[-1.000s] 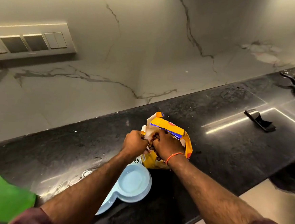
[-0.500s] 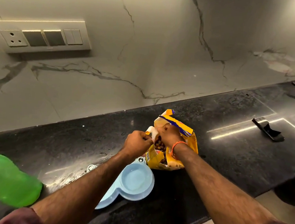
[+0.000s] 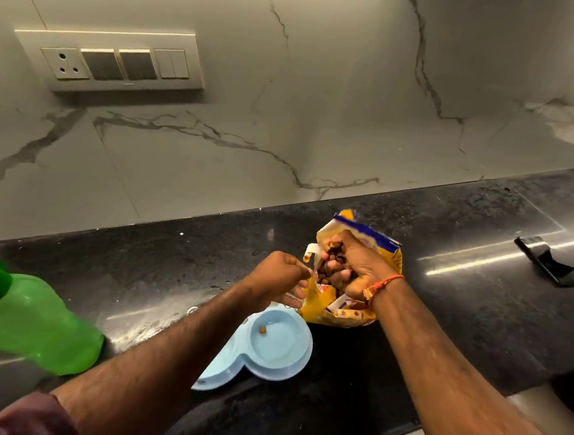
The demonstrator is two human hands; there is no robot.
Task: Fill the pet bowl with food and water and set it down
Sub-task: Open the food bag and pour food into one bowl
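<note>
The left hand (image 3: 279,278) pinches the yellow food bag (image 3: 340,310) open. The right hand (image 3: 353,267) cups brown kibble. One kibble piece (image 3: 262,330) lies in the blue pet bowl (image 3: 281,364).

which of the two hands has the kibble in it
The right hand, the one with the orange thread at its wrist, is cupped around brown kibble at the mouth of the yellow food bag. The left hand only pinches the bag's edge.

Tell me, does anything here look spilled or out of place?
Hardly. One kibble piece lies alone in the blue pet bowl; the right hand holds a handful over the open food bag. No spill shows on the counter.
</note>
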